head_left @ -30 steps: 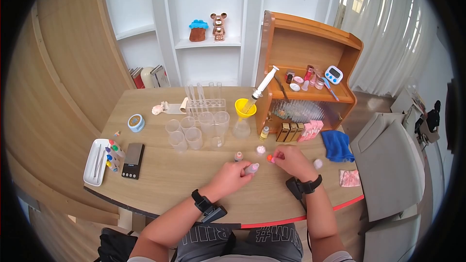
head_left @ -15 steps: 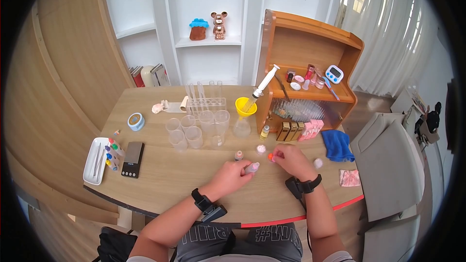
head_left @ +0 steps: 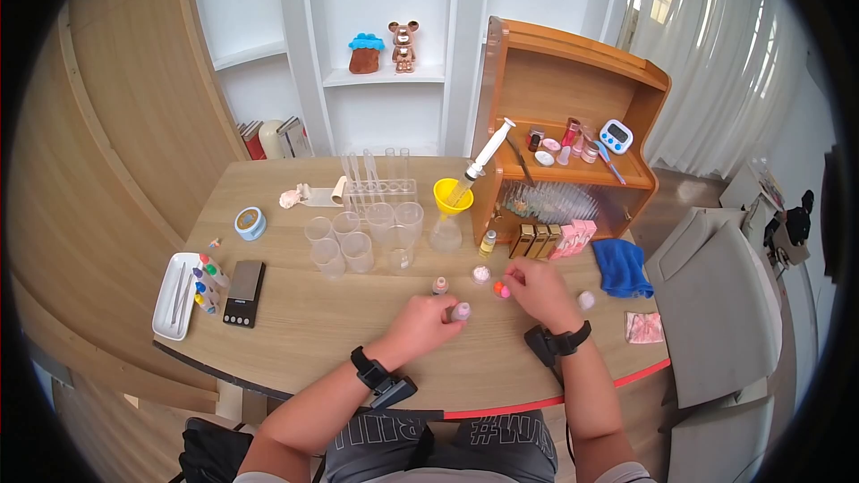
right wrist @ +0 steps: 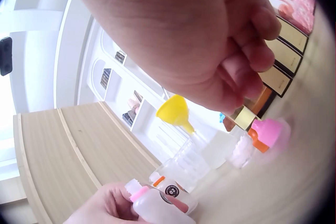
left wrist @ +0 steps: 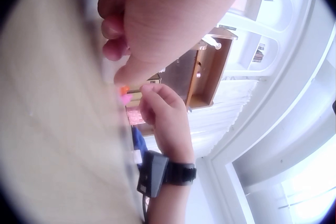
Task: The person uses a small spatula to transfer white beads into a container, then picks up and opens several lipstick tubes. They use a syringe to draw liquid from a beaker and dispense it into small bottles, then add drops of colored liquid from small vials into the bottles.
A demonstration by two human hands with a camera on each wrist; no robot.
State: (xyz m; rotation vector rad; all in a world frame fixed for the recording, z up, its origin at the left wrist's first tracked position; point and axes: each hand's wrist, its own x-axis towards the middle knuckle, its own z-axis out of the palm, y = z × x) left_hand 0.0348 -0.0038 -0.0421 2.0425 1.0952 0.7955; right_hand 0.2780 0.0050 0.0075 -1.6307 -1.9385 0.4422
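Note:
My left hand [head_left: 422, 329] grips a small white squeeze bottle [right wrist: 155, 203] with a pink ring at its uncapped neck. Right behind it stands a second bottle [head_left: 439, 286] with an orange ring and a label reading 02. An orange cap [right wrist: 257, 141] and a pink cap [right wrist: 269, 131] lie together on the table. Just above them hovers my right hand [head_left: 534, 291], its fingers loosely curled around nothing. A little jar of pale pink bits [head_left: 481, 275] sits beyond the caps. In the left wrist view my left hand hides its bottle.
Behind are clear cups [head_left: 356, 252], a test tube rack [head_left: 381, 191] and a flask with a yellow funnel [head_left: 453, 198] and syringe. A wooden cabinet [head_left: 492, 80] stands back right, gold boxes before it. At left are a scale [head_left: 243, 295] and a white tray [head_left: 166, 331].
My right hand has drawn slightly up and away from the caps, letting go of the pink one beside the orange one. My left hand has shifted slightly with its bottle.

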